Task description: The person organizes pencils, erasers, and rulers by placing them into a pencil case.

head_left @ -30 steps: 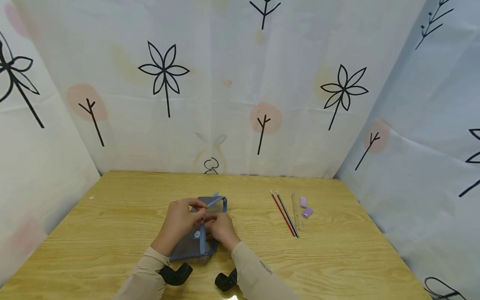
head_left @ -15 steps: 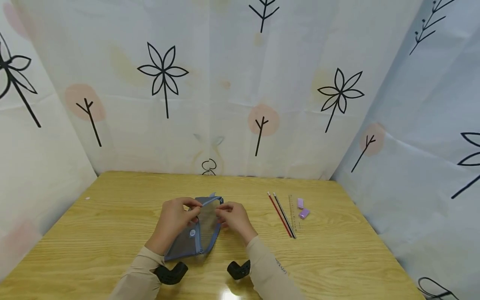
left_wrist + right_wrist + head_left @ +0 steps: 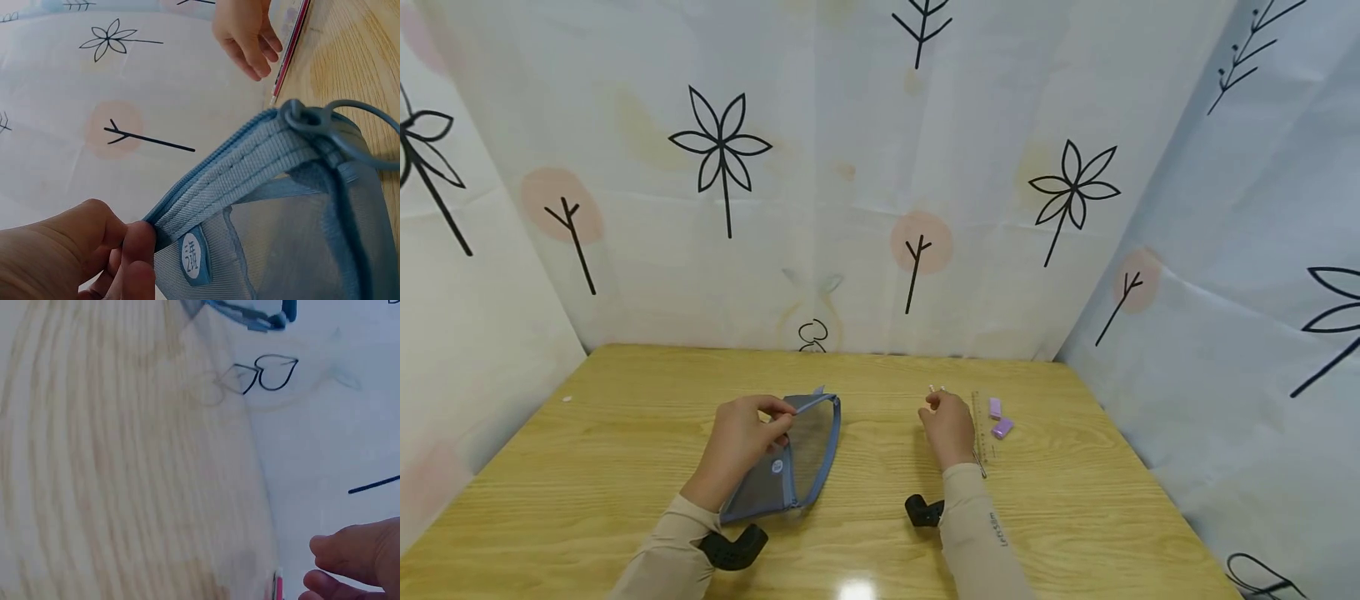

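My left hand (image 3: 741, 446) pinches the zipper edge of a blue mesh zip pouch (image 3: 812, 454). The pouch's mouth is spread apart, and a round label and a zipper pull ring (image 3: 369, 131) show in the left wrist view. To the right, my right hand (image 3: 949, 429) hovers over the pencils with loosely bent fingers and nothing between them. It covers most of the pencils in the head view; a red pencil (image 3: 292, 53) shows past its fingertips in the left wrist view. In the right wrist view, the thumb and a finger (image 3: 350, 559) stand apart near the pencil ends (image 3: 279, 584).
A clear ruler (image 3: 987, 425) and two purple erasers (image 3: 1002, 428) lie just right of my right hand. A small white scrap (image 3: 567, 398) is at the table's (image 3: 625, 450) far left. Patterned cloth walls (image 3: 820, 208) rise behind the table and at its sides.
My right hand has let go of the pouch's edge and moved right to the pencils. The pouch mouth has spread wider. My left hand keeps its pinch.
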`<state>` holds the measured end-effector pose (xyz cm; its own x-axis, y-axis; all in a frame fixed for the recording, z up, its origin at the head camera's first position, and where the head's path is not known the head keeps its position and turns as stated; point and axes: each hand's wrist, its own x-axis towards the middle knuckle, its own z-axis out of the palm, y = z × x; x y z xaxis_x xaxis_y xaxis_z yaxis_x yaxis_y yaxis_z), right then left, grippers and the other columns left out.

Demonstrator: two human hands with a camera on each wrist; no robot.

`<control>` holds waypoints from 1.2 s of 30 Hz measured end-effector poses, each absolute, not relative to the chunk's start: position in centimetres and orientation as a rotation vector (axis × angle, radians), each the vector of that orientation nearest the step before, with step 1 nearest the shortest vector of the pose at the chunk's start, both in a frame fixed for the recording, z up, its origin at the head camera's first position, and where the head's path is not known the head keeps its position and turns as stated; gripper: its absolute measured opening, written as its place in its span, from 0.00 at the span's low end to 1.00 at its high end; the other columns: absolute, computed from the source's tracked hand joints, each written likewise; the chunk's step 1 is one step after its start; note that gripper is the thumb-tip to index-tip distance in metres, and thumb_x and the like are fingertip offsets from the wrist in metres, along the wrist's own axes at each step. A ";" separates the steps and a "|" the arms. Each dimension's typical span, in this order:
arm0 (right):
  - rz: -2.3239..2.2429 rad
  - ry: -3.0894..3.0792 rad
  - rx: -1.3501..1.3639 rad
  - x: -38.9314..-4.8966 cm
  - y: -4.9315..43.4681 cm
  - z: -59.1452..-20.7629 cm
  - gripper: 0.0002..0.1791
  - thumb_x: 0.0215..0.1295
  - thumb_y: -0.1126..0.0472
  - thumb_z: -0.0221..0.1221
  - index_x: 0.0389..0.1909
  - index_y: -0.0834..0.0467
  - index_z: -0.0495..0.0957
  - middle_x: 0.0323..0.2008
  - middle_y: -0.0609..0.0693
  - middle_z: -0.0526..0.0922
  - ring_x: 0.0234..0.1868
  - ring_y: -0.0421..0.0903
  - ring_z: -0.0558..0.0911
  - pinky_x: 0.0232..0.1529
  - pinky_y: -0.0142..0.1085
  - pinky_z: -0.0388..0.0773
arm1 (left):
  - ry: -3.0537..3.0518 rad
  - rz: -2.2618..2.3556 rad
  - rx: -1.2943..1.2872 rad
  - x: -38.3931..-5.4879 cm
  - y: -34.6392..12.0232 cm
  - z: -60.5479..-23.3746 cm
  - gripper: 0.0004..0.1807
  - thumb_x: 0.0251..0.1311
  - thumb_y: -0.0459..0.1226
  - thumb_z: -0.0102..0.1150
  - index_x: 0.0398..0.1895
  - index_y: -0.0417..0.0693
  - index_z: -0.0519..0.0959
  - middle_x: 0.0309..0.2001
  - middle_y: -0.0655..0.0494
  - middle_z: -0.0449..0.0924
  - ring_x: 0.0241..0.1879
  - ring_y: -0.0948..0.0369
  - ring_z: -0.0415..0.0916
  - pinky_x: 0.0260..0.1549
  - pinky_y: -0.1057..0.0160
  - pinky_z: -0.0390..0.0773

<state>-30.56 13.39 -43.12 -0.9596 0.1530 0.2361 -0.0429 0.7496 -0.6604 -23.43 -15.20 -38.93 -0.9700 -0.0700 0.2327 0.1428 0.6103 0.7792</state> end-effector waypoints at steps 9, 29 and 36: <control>0.689 -2.637 -0.207 -31.4 15.6 -44.0 0.08 0.57 0.71 0.64 0.38 0.65 0.87 0.32 0.62 0.85 0.31 0.58 0.84 0.27 0.49 0.80 | -2.596 -1.291 -0.063 -23.4 -15.3 -38.9 0.07 0.59 0.32 0.60 0.35 0.46 0.87 0.24 0.56 0.84 0.18 0.64 0.80 0.17 0.65 0.77; 0.663 -2.739 -0.193 -31.0 15.6 -43.8 0.09 0.58 0.75 0.57 0.24 0.64 0.84 0.25 0.61 0.84 0.27 0.58 0.84 0.23 0.49 0.77 | -2.607 -1.292 -0.063 -23.6 -15.5 -39.1 0.07 0.59 0.32 0.60 0.35 0.46 0.87 0.23 0.57 0.83 0.17 0.63 0.80 0.17 0.66 0.77; 0.621 -2.748 -0.186 -31.2 15.5 -44.0 0.12 0.60 0.75 0.56 0.21 0.65 0.83 0.25 0.62 0.84 0.27 0.58 0.85 0.25 0.50 0.80 | -2.615 -1.277 -0.061 -23.5 -15.5 -38.9 0.07 0.59 0.32 0.59 0.35 0.46 0.87 0.21 0.58 0.83 0.17 0.64 0.80 0.16 0.65 0.77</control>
